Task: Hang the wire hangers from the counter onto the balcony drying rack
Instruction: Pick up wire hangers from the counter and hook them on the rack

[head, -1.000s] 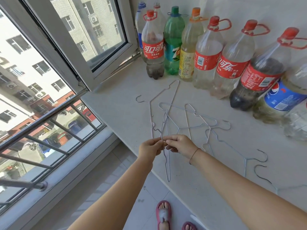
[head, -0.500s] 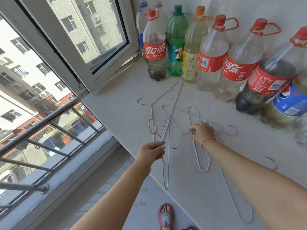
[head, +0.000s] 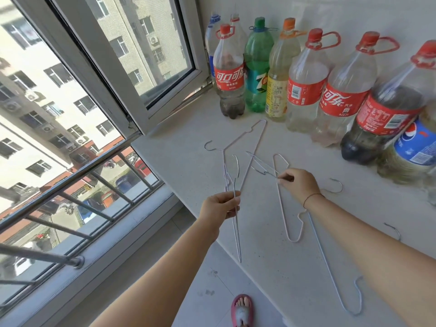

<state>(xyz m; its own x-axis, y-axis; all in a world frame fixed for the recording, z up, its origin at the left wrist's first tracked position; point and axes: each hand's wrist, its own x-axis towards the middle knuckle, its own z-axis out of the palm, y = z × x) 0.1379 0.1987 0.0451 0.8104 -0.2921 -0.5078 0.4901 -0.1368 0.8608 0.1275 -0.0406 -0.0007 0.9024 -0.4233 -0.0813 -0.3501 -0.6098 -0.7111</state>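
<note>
Pinching thin silver wire hangers point(head: 236, 232) in left grip point(head: 219, 207), another in right grip point(head: 300, 185) at two o'clock; might snag, dragging others off pale counter point(head: 283, 267).

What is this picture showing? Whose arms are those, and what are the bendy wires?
No machine here. A person wears a camera on the head, so you look down along their own arms. The bendy wires are for hanging clothes. The left hand grips wire hangers. The right hand pinches another hanger. On the counter lie more hangers, and big bottles stand along the wall behind.
</note>
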